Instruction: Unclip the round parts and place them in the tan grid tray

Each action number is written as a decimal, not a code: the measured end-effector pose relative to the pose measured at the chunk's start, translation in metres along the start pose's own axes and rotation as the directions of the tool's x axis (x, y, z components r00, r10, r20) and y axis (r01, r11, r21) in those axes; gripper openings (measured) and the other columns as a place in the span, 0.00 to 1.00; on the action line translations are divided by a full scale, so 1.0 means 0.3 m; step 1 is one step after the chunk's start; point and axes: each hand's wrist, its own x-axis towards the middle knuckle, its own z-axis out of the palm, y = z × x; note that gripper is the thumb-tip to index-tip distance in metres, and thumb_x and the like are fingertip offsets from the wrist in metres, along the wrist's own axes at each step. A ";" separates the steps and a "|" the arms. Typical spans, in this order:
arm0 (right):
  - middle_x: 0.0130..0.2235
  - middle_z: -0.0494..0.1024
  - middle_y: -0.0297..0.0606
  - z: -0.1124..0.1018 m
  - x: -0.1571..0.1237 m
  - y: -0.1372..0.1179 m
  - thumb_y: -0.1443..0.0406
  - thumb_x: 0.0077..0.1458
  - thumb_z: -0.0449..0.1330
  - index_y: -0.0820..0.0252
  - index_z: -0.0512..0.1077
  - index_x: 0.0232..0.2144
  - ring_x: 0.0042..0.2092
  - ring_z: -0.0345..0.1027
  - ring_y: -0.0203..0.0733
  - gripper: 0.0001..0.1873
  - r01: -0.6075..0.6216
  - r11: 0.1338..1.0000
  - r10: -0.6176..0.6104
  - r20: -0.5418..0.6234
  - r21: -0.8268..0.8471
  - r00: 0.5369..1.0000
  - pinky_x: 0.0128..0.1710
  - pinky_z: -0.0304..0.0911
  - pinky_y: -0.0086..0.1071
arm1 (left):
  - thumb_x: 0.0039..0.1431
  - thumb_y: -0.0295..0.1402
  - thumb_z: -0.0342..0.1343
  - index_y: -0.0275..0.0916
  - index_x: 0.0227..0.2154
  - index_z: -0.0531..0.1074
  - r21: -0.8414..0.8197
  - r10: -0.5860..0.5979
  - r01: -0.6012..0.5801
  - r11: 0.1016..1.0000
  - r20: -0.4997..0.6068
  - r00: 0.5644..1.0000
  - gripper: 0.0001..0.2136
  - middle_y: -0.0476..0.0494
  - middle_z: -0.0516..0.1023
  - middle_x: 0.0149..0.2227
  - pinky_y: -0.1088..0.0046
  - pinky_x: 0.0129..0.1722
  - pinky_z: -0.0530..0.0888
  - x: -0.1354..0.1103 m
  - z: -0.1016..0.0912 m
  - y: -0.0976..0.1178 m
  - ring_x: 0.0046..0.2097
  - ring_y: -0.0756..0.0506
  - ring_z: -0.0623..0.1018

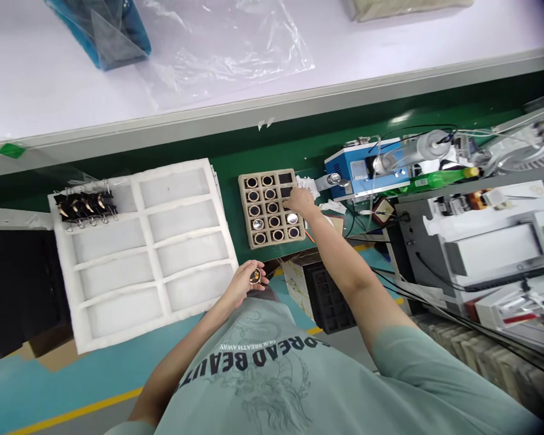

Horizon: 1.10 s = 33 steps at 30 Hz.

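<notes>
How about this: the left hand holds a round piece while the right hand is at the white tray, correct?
Not quite: the head view shows the right hand at the tan tray, not the white tray. The left hand does hold a round piece.

Upside down across the T-shirt (281, 380), large black capitals (240, 360) show READ BEAUT, the outer letters unclear; smaller white capitals (247, 345) just beside them say OUR BREATH AWAY. Ahead and right of the T-shirt, the label (421, 182) on a green bottle (444, 177) is illegible.
</notes>
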 end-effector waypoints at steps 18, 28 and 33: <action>0.54 0.74 0.56 0.175 -0.224 0.006 0.60 0.67 0.48 0.67 0.69 0.56 0.51 0.69 0.52 0.23 -0.102 0.902 0.202 -0.200 0.420 0.959 0.51 0.62 0.37 | 0.57 0.35 0.59 0.35 0.35 0.76 -0.208 -0.028 0.019 0.978 -0.036 0.999 0.08 0.42 0.74 0.35 0.73 0.32 0.74 0.035 -0.002 0.011 0.34 0.48 0.76; 0.49 0.77 0.52 0.088 -0.328 0.033 0.58 0.64 0.49 0.66 0.72 0.51 0.44 0.73 0.47 0.21 0.009 0.739 0.217 -0.250 0.673 0.944 0.48 0.65 0.36 | 0.53 0.38 0.67 0.37 0.27 0.70 -0.351 0.079 -0.102 0.931 -0.079 0.994 0.13 0.49 0.73 0.27 0.60 0.52 0.74 0.112 0.114 0.091 0.40 0.46 0.80; 0.51 0.77 0.48 0.094 -0.647 -0.047 0.55 0.64 0.53 0.58 0.67 0.57 0.43 0.74 0.46 0.23 0.287 0.571 0.026 -0.366 0.769 0.930 0.42 0.71 0.39 | 0.51 0.38 0.68 0.37 0.30 0.72 -0.374 0.097 -0.171 0.911 -0.208 0.973 0.13 0.47 0.78 0.30 0.66 0.41 0.77 0.193 0.188 0.098 0.34 0.48 0.78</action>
